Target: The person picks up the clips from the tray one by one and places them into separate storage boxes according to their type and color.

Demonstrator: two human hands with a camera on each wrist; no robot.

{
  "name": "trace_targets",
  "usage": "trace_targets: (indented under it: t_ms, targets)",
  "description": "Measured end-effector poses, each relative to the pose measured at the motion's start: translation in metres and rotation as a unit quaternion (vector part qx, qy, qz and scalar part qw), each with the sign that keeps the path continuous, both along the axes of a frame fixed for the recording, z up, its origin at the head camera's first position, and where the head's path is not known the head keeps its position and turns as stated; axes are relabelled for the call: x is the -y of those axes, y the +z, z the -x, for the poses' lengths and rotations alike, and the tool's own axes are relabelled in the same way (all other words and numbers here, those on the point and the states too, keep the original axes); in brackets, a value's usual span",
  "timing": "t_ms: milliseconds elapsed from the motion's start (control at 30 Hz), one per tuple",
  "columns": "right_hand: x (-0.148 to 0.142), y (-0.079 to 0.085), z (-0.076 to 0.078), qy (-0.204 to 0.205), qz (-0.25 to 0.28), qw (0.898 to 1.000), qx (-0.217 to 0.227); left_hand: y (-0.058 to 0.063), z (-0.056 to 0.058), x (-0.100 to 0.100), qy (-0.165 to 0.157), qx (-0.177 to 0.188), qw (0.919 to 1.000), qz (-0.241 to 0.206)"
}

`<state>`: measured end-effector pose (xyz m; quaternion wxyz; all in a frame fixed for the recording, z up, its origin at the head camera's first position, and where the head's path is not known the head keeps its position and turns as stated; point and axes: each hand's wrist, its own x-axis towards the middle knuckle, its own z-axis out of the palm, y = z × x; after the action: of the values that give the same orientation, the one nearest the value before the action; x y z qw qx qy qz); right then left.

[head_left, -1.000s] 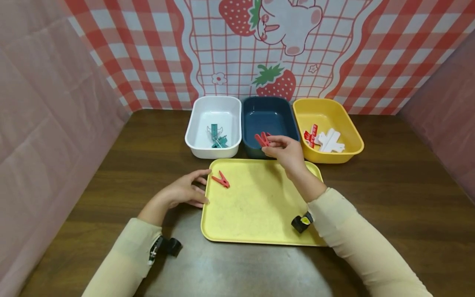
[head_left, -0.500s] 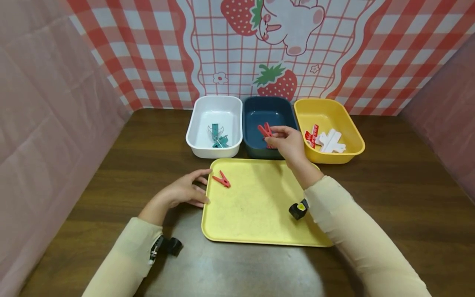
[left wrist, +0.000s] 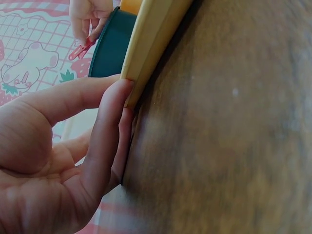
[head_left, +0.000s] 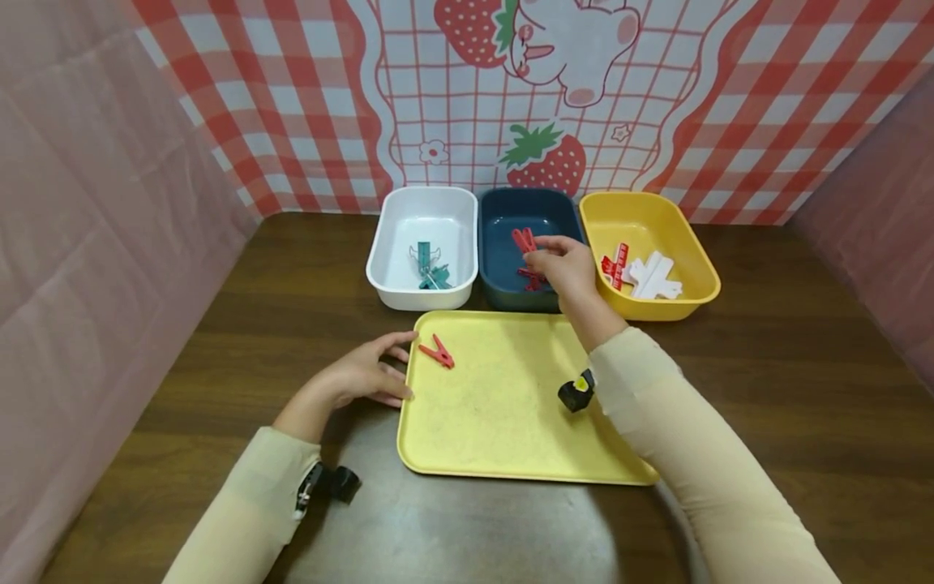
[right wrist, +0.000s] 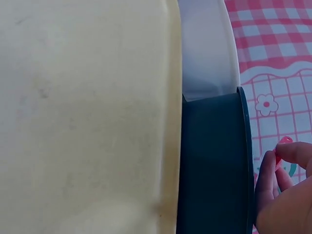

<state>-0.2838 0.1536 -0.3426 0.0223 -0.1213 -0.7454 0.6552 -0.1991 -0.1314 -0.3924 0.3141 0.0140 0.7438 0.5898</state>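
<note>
Over the navy bin point(head_left: 503, 284), my right hand point(head_left: 576, 272) pinches a red clothespin point(head_left: 524, 240) between thumb and fingers. Below it, a darker red shape point(head_left: 533, 279) shows inside the bin, partly behind the fingers. In the right wrist view only a small part of the clothespin point(right wrist: 279, 156) shows past the fingertips. My left hand point(head_left: 361, 373) rests its spread fingers against the left rim of the yellow tray point(head_left: 496, 438); the left wrist view has the fingertips right at the edge. Another red clothespin point(head_left: 438, 352) lies near the tray's far left corner.
A white bin point(head_left: 422, 298) holding green clips point(head_left: 430, 272) stands left of the navy one. To its right is a yellow bin point(head_left: 664, 310) with a red-and-white clip point(head_left: 617, 266) and white clips point(head_left: 653, 276). A checked cloth point(head_left: 306, 105) hangs behind.
My right hand has moved away from me, from the navy bin's near rim to over its inside, with the clothespin. A darker red shape now shows lower in the bin. The left hand stays put.
</note>
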Motion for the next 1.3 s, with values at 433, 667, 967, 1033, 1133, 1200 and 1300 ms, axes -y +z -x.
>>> trace_targets:
  t_ms: [433, 667, 967, 1033, 1133, 1200, 1300]
  targets:
    - [0.004, 0.006, 0.013, -0.030, 0.068, 0.997, 0.012, 0.001, -0.001, 0.000, 0.002, 0.003, 1.0000, 0.004]
    - [0.005, 0.005, 0.012, -0.036, 0.095, 0.995, -0.001, 0.001, 0.000, 0.000, 0.001, 0.000, 1.0000, 0.003]
    - [0.000, 0.003, 0.006, -0.038, 0.122, 0.992, 0.008, 0.000, -0.001, -0.001, 0.001, 0.002, 1.0000, 0.000]
    - [0.001, 0.003, 0.005, -0.041, 0.123, 0.992, 0.006, 0.000, -0.001, 0.000, 0.001, 0.002, 1.0000, -0.001]
    - [0.002, 0.002, 0.001, -0.043, 0.124, 0.991, 0.001, 0.000, -0.001, 0.000, 0.000, 0.000, 1.0000, 0.000]
    - [0.003, 0.001, -0.002, -0.043, 0.121, 0.992, -0.003, 0.001, -0.001, 0.000, 0.000, -0.001, 1.0000, -0.001]
    - [0.006, 0.000, -0.005, -0.042, 0.123, 0.991, -0.009, 0.001, -0.001, 0.000, 0.000, -0.001, 1.0000, -0.001]
